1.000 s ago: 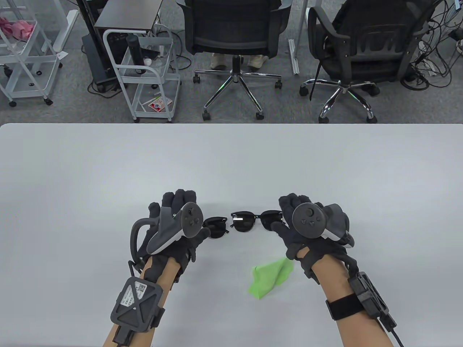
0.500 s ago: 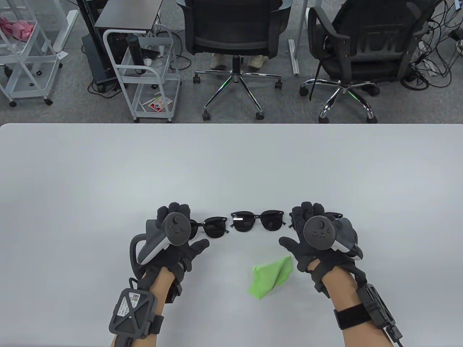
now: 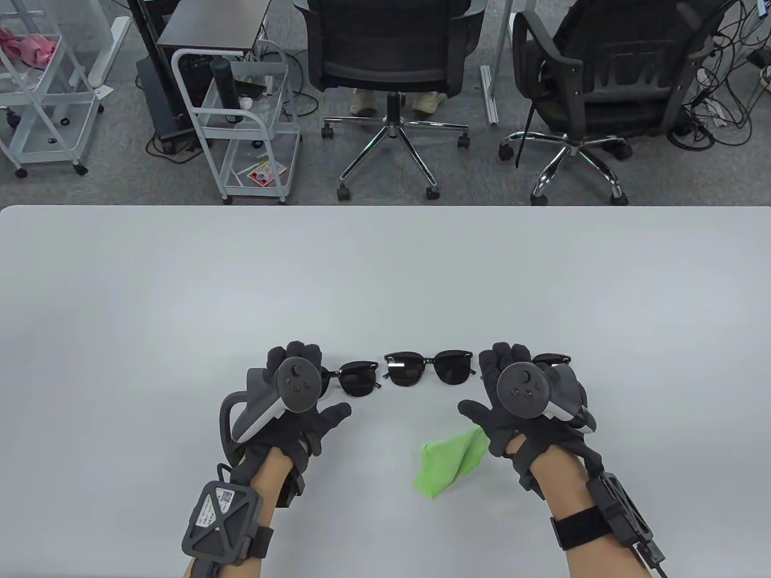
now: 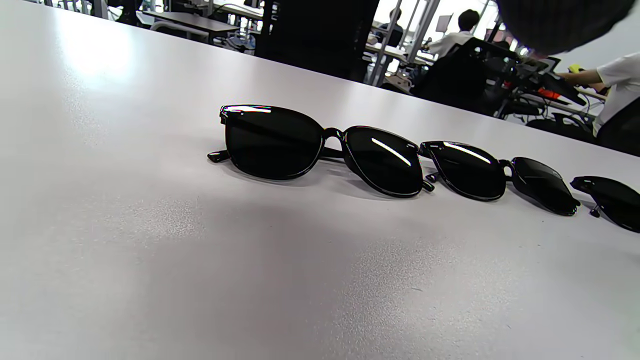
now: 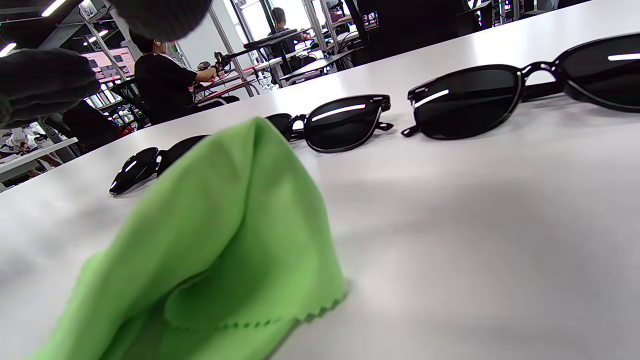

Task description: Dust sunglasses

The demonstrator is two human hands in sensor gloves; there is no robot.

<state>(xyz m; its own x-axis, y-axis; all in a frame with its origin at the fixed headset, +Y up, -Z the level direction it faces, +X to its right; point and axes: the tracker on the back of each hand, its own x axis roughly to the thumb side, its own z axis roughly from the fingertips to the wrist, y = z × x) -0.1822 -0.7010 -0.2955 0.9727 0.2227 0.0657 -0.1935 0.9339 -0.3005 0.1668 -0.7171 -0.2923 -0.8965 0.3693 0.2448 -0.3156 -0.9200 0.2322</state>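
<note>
Three pairs of sunglasses in a row on the white table (image 3: 181, 289), lenses toward the person, folded and resting on their arms, an arrangement that leaves each front face open to wiping. Left pair (image 3: 352, 378): glossy black frame, rounded-square dark lenses, partly hidden in the table view under the left hand (image 3: 289, 400). Middle pair (image 3: 427, 367): black browline frame with a thin bridge, in full view between the two hands. Right pair (image 3: 551, 359): only a sliver of its top edge shows in the table view behind the right hand (image 3: 521, 400); the right wrist view shows more of it. Cleaning cloth (image 3: 452, 460): bright green microfibre, soft and matte, pinked zigzag edge, lying crumpled in a raised fold near the right thumb, within easy reach for the dusting not yet begun. Both hands hover with fingers relaxed and spread, thumbs out to the side, holding nothing. Table surface: smooth, faintly speckled, mildly reflective.
</note>
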